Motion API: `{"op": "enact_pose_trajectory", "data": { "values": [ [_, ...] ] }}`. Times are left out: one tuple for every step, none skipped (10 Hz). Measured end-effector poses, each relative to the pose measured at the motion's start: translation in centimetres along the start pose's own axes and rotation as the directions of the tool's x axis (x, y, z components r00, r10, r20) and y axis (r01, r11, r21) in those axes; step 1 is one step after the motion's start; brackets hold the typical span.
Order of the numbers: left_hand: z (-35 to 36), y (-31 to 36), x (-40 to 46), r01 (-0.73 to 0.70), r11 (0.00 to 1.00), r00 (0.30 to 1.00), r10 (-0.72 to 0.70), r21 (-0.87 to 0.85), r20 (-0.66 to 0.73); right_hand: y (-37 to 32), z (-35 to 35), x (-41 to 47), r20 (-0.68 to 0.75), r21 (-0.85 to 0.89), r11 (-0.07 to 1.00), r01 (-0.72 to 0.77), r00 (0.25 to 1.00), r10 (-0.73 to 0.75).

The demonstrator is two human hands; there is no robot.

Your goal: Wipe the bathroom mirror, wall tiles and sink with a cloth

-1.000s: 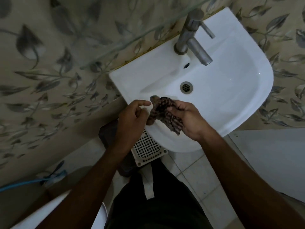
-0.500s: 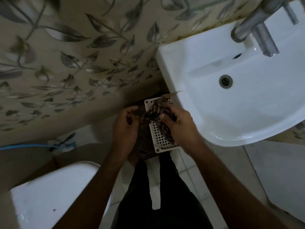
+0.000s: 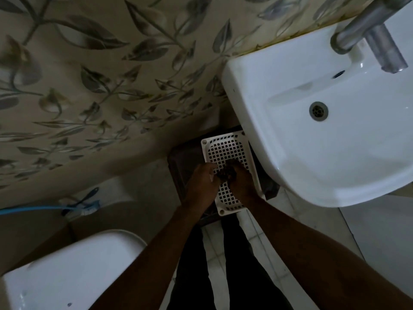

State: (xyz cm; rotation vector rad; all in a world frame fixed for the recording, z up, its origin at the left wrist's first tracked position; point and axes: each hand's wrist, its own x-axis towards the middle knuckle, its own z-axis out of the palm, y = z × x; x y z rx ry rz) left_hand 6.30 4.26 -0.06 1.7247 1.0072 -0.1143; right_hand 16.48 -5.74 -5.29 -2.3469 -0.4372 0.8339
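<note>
A dark striped cloth point(image 3: 226, 172) is bunched between both my hands, low down over the white perforated floor grate point(image 3: 225, 151). My left hand point(image 3: 202, 184) grips its left side and my right hand point(image 3: 242, 183) grips its right side. The white sink point(image 3: 279, 90) hangs up and to the right of my hands, with its drain point(image 3: 318, 110) and a metal tap point(image 3: 377, 39) at the top right. Leaf-patterned wall tiles point(image 3: 100, 74) fill the upper left. The mirror is out of view.
A white toilet point(image 3: 67, 274) sits at the lower left. A blue hose point(image 3: 29, 209) and a blue brush point(image 3: 86, 205) lie by the wall. My dark trouser legs point(image 3: 225, 276) stand on the light floor tiles. A white panel point(image 3: 380, 238) is at the right.
My hands moved with the cloth from over the sink's front rim down and left to the floor grate. The view swung left, bringing the toilet in.
</note>
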Motion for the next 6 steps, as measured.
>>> {"op": "enact_pose_trajectory", "data": {
  "values": [
    [0.9, -0.6, -0.2, -0.027, 0.999, 0.999, 0.026, 0.043, 0.022, 1.7, 1.1, 1.0, -0.009, -0.086, 0.995, 0.044, 0.999, -0.045],
    [1.6, -1.6, -0.5, -0.043, 0.997, 0.999, 0.041, 0.068, 0.032, 2.1, 1.5, 1.2, 0.029, -0.085, 0.995, 0.047, 0.999, -0.045],
    [2.0, -2.6, -0.9, -0.04, 0.997, 0.999, 0.038, 0.068, 0.031, 2.6, 1.9, 1.1, 0.127, -0.213, 0.976, 0.042, 0.992, -0.015],
    [2.6, -3.6, -1.3, -0.079, 0.992, 0.997, 0.078, 0.103, 0.014, 4.2, 3.4, 0.9, 0.212, -0.347, 0.932, 0.106, 0.977, -0.032],
    [3.0, -4.4, -2.1, -0.075, 0.991, 0.997, 0.071, 0.115, 0.043, 3.9, 3.9, 1.3, 0.245, -0.407, 0.903, 0.141, 0.969, -0.041],
    [3.5, -3.8, -2.2, -0.065, 0.997, 0.997, 0.064, 0.04, 0.036, 2.9, 3.2, 1.4, 0.124, -0.321, 0.942, 0.094, 0.991, -0.057]
  ]
}}
